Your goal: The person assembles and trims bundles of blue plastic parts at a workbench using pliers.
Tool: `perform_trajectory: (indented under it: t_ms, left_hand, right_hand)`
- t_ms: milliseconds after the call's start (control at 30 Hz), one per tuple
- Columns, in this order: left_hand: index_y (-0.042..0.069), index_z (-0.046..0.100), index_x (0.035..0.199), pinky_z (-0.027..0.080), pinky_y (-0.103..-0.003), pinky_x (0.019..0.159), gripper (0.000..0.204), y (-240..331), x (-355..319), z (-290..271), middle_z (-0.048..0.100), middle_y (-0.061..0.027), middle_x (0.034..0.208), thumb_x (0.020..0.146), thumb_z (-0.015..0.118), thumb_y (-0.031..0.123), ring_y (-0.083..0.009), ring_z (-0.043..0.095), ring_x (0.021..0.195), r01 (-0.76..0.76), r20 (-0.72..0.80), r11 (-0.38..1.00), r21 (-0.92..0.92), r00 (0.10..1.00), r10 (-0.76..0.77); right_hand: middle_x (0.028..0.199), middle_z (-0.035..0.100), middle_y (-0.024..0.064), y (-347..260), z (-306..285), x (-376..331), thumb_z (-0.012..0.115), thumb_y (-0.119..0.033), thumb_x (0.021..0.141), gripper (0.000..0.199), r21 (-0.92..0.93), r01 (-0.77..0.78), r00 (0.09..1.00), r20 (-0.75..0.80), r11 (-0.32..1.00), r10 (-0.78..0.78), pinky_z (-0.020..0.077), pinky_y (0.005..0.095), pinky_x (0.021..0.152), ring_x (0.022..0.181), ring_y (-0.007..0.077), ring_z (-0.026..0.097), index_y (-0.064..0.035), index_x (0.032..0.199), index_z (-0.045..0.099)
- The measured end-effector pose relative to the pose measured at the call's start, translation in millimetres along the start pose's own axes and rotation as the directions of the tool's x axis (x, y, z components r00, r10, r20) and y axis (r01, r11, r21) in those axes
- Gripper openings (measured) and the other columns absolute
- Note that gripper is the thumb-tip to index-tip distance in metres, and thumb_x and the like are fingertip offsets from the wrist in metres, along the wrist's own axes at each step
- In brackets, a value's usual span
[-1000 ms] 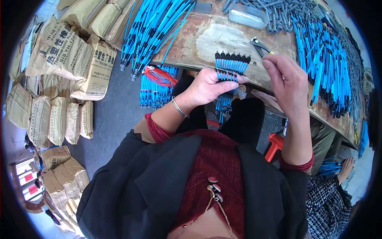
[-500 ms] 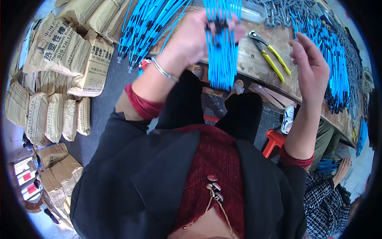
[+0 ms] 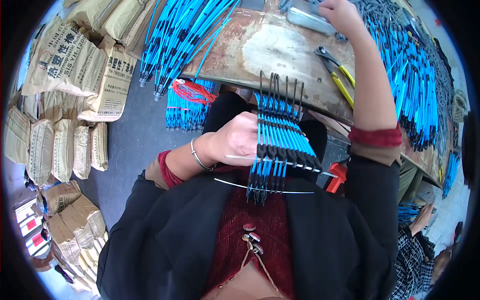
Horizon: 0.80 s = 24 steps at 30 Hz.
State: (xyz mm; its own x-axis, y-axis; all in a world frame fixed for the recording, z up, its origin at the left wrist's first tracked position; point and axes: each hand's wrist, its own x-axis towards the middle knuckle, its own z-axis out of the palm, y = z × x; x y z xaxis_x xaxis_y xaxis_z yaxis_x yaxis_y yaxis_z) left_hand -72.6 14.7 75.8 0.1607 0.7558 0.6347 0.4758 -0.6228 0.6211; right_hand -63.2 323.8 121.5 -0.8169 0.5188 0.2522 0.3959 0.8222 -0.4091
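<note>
Close to my chest, my left hand (image 3: 241, 139) is closed around a bundle of thin blue rods (image 3: 287, 132) with black fittings. The rods lie side by side, and dark hooked ends stick up at the far end. One pale thin wire (image 3: 240, 158) runs across the black joints, and a second wire (image 3: 227, 183) crosses near the rod tips. Out over the table, my right hand (image 3: 345, 19) is at a clear plastic tray (image 3: 305, 19), fingertips pinched together at its edge. Whatever they hold is too small to make out.
Yellow-handled pliers (image 3: 341, 86) lie on the worn wooden table (image 3: 235, 62). Piles of blue rods (image 3: 182, 37) sit at the left and right, with grey pieces (image 3: 382, 10) behind. Red cord (image 3: 192, 92) hangs at the table edge. Paper sacks (image 3: 67, 62) stand left; another person's sleeve (image 3: 412, 260) shows right.
My left hand has brought the bundle from above the table down toward my chest and turned it. The right hand has reached forward to the tray, its fingers now pinched.
</note>
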Motion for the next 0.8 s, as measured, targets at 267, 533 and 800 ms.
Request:
perform_trajectory:
  t_ms: [267, 533, 800]
  left_hand:
    - [-0.001, 0.061, 0.096, 0.05, -0.037, 0.069, 0.023, -16, -4, -15, 0.062, -0.0155, 0.099, 0.078, 0.062, 0.013, -0.0323, 0.062, 0.081, 0.06, 0.026, 0.991, -0.117, 0.998, -0.058]
    - [0.0, 0.062, 0.095, 0.05, -0.037, 0.07, 0.021, -12, 4, -12, 0.062, -0.015, 0.102, 0.078, 0.061, 0.013, -0.032, 0.062, 0.083, 0.064, 0.035, 0.981, -0.181, 0.998, -0.059]
    - [-0.003, 0.063, 0.103, 0.049, -0.035, 0.085, 0.035, -9, 3, -5, 0.065, -0.0154, 0.101, 0.08, 0.059, 0.023, -0.0267, 0.064, 0.093, 0.2, 0.093, 0.945, -0.258, 0.979, -0.182]
  right_hand:
    - [0.082, 0.065, 0.0157, 55, 69, 52, 0.059, -0.022, 0.078, 0.018, -0.471, 0.244, 0.963, 0.219, 0.848, -0.155, 0.05, 0.0397, 0.074, 0.078, 0.0333, 0.062, -0.009, 0.088, 0.068]
    - [0.083, 0.064, 0.0156, 17, 8, -8, 0.057, -0.02, 0.081, 0.017, -0.235, 0.134, 0.977, -0.131, 0.963, -0.167, 0.0493, 0.0405, 0.069, 0.075, 0.0359, 0.061, -0.0066, 0.087, 0.066]
    - [0.082, 0.063, 0.0161, 0, -1, -163, 0.059, -0.01, 0.081, 0.017, 0.16, 0.055, 0.976, 0.2, 0.986, -0.087, 0.0475, 0.0322, 0.067, 0.074, 0.0255, 0.063, -0.0019, 0.095, 0.065]
